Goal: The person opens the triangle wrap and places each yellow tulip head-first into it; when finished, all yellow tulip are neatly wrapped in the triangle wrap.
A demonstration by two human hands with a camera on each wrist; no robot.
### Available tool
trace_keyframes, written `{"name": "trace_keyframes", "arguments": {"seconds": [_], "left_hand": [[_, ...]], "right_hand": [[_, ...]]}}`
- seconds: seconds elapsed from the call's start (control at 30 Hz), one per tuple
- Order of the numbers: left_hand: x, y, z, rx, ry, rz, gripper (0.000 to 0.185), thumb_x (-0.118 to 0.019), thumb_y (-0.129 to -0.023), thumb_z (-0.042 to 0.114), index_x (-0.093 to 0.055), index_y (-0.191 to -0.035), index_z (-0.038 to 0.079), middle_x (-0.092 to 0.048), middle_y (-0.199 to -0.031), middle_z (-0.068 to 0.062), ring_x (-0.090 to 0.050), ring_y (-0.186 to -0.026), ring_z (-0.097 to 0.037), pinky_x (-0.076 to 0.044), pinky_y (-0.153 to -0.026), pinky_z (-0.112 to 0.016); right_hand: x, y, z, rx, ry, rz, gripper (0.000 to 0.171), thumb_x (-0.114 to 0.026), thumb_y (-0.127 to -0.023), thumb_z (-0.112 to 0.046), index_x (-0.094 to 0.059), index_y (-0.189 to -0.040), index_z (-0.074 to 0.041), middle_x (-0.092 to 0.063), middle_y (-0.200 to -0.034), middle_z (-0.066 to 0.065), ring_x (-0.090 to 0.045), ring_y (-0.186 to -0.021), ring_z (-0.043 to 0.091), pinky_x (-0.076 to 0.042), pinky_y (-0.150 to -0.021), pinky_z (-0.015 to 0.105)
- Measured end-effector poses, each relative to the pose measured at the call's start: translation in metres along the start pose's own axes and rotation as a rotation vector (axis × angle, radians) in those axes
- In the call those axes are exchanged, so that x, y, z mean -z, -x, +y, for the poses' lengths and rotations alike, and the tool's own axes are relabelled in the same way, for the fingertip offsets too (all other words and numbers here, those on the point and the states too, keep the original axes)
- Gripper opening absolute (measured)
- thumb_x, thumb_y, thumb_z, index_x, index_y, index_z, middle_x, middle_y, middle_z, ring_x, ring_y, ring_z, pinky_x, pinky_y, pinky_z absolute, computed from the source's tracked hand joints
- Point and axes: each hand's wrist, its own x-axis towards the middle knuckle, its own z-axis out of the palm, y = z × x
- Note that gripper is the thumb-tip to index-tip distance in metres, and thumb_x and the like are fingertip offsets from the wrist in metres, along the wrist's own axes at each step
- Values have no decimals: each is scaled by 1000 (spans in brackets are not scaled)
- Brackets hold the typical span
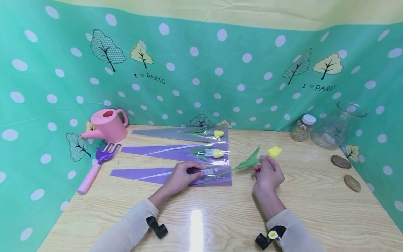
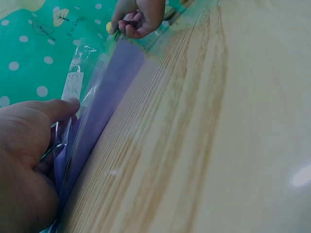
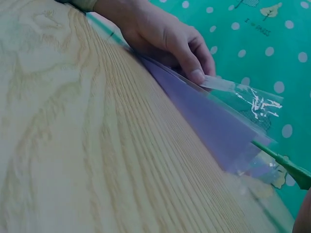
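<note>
Left hand point(image 1: 182, 176) fingers press the purple-and-clear plastic flower sleeve point(image 1: 170, 175) flat mid-worktop w/ right hand point(image 1: 267, 174) fingers pinching the yellow artificial tulip point(image 1: 273, 151) stem, half out; leaf could snag the sleeve mouth & tear it.

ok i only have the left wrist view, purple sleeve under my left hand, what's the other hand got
Observer: The right hand pinches the stem of a yellow tulip just below its head.
Operator: is the flower out of the sleeve
Observer: Partly. The head and leaf are outside, but the stem's lower end is inside the nearest sleeve, which the left hand presses flat.
Operator: any more sleeves
Observer: Two more sleeves lie behind it, each with a yellow tulip inside.
</note>
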Motion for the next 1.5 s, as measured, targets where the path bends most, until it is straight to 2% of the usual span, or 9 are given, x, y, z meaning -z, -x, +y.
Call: {"name": "trace_keyframes", "arguments": {"seconds": [0.1, 0.4, 0.63, 0.83, 1.0, 1.27, 1.5], "left_hand": [[0, 0, 0, 13, 4, 11, 16, -83, -88, 18, -81, -104, 21, -78, -105, 4, -72, -104, -15, -57, -92, -24], [1, -1, -1, 24, 41, 71, 15, -82, -89, 14, -80, -103, 19, -78, -105, 0, -72, -97, -12, -57, -83, -20], [0, -2, 2, -4, 80, 96, 16, -82, -88, 11, -80, -103, 16, -79, -104, -4, -73, -93, -15, -57, -79, -20], [-2, -3, 1, -28, 81, 107, 17, -84, -87, 13, -80, -103, 14, -79, -105, -5, -73, -97, -21, -58, -82, -21], [-2, -4, 1, -25, 61, 118, 16, -84, -87, 12, -81, -102, 15, -79, -106, -4, -74, -100, -21, -59, -83, -23], [-9, -7, 7, -14, 35, 93, 17, -83, -88, 17, -80, -104, 19, -78, -108, 1, -72, -108, -17, -58, -94, -28], [-13, -9, 8, -41, 39, 99, 16, -83, -88, 16, -80, -103, 19, -78, -108, 1, -72, -106, -16, -58, -90, -25]], "right_hand": [[-2, 5, 4, 8, 2, -7, 34, -74, -96, -12, -60, -126, -6, -67, -78, 0, -60, -59, 7, -53, -53, 20], [-7, 16, 13, 33, -20, -21, 22, -72, -96, -8, -63, -115, -6, -64, -79, -2, -57, -56, 7, -50, -49, 19], [-5, 20, 12, 34, -46, -7, 17, -72, -96, -6, -64, -111, -7, -65, -76, -2, -57, -54, 7, -48, -46, 19], [-4, 17, 5, 34, -61, -2, 16, -72, -97, -10, -62, -110, -9, -63, -76, -4, -57, -56, 7, -48, -49, 18], [-3, 17, 1, 36, -96, 8, 16, -73, -96, -12, -61, -108, -10, -60, -71, -5, -56, -56, 7, -47, -50, 17], [-7, 29, 16, -14, -48, -37, 14, -71, -97, -11, -60, -106, -9, -62, -73, -5, -55, -56, 6, -46, -49, 18], [-10, 41, 27, -62, 4, -60, 16, -71, -98, -16, -61, -110, -11, -59, -73, -6, -50, -56, 5, -42, -47, 17]]}}
